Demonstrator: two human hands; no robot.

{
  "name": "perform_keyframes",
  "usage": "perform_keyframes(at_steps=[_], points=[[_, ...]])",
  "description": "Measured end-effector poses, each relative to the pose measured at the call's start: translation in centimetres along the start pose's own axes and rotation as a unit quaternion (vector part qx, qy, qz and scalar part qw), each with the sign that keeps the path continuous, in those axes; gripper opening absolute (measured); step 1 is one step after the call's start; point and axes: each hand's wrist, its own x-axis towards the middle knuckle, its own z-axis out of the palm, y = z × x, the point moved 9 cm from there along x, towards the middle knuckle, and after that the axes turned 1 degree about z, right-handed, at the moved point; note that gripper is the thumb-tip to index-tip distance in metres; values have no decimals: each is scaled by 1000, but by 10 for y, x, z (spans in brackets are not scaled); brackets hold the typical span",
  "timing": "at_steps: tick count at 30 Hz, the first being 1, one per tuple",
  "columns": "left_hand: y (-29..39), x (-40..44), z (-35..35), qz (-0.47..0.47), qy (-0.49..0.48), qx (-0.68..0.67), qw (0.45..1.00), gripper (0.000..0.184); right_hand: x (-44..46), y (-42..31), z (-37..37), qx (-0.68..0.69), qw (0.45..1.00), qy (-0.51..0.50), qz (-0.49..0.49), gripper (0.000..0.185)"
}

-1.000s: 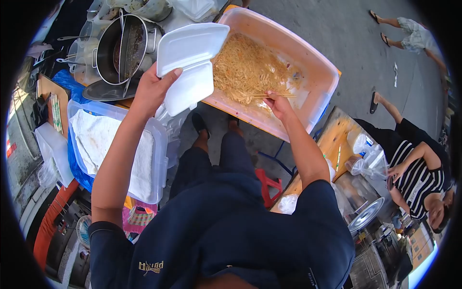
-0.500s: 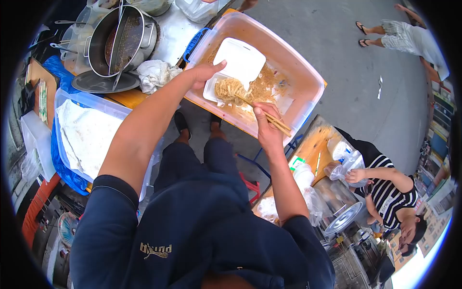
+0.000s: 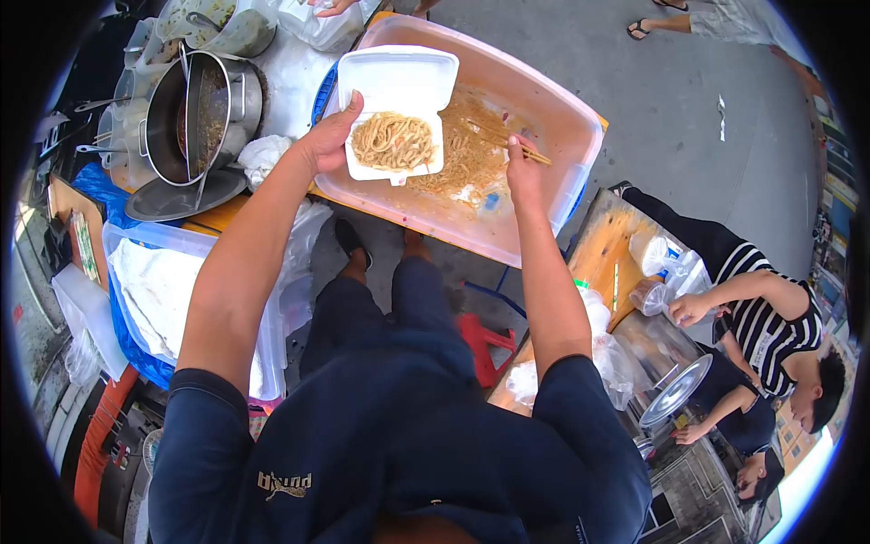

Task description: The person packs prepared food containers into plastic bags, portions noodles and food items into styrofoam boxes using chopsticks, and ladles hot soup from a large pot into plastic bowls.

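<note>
Head view: foam box (image 3: pixel 399 80) hides most fingers of the left hand (image 3: pixel 332 139).

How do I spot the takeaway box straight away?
Find the large pink tub. Over its left end, the left hand holds the foam takeaway box. Unlike that tub and the divided metal pot farther left, it is white, hinged open, with noodles inside.

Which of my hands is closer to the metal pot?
Left. Your left hand, holding the foam box, lies between the metal pot and your right hand, which is farther off, holding chopsticks over the plastic tub.
</note>
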Motion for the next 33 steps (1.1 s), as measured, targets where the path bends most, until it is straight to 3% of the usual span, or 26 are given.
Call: perform_keyframes(at_steps=[2,3,5,10,12,14,16,20,26,30,33], points=[[8,-9,-2,4,25,11,1000,88,-9,61,39,-4,993,-17,116,24],[16,-13,-3,14,36,19,999,88,-22,57,51,0,993,-22,120,24],[23,-20,-3,27,40,25,999,90,-60,63,82,81,960,-129,234,21],[35,-33,-9,51,54,19,997,91,-60,42,70,148,942,-205,222,21],[32,-40,-12,51,52,17,997,90,-38,53,62,32,975,-165,147,22],[36,-47,-13,61,64,15,996,89,-34,96,87,53,968,-170,174,16],[37,-57,-13,66,76,12,995,88,-52,128,113,156,917,-185,317,13],[44,-73,-23,77,94,16,992,86,-67,108,108,264,869,-161,387,13],[52,-90,-25,93,80,2,992,87,-94,65,82,407,795,-211,397,12],[64,-100,-18,101,56,-14,993,80,-110,6,57,437,786,-219,378,11],[65,-101,-20,115,37,-2,993,92,-115,-47,31,457,804,-206,320,9]])
